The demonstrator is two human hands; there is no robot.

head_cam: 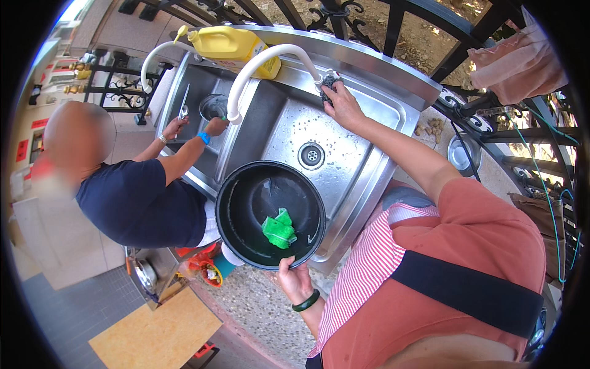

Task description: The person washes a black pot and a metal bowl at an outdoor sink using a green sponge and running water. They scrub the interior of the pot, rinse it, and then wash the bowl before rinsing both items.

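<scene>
My left hand (296, 280) grips the near rim of a black, round cooking pot (244, 198), tilted so that its inside faces me. A crumpled green cloth (279, 229) lies within the pot. At the base of the white curved faucet (272, 51), my right hand (343, 105) has its fingers around a dark, wiry scouring pad (330, 84), pressed close to the tap fitting. Beneath this arm is the stainless steel sink basin (290, 124), wet with droplets around its drain (311, 155). The pot covers part of the sink's front edge.
A co-worker (143, 198) at the left basin holds a ladle (184, 110) and a small metal pot (214, 106). Behind the basins lies a yellow jug (230, 44). A metal bowl (463, 152) rests by the iron railing (521, 138). A waste bin (216, 272) stands below.
</scene>
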